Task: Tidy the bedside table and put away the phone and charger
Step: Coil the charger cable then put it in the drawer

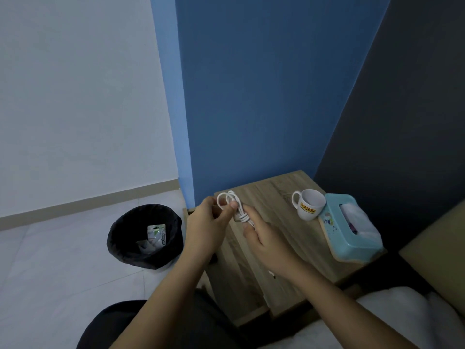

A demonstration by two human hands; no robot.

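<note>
Head view: the white cable (235, 206) is held above the counter (271, 222), coiled and tied, the left hand (208, 222) and right hand (266, 241) both closed on it. Bundling seems finished; next, a storage place must be chosen. No phone is seen.

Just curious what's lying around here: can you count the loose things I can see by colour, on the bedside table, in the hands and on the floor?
White: 2, the charger cable coiled in both hands and the mug on the bedside table
Light blue: 1, the tissue box on the table
Black: 1, the bin on the floor
Total: 4
</note>
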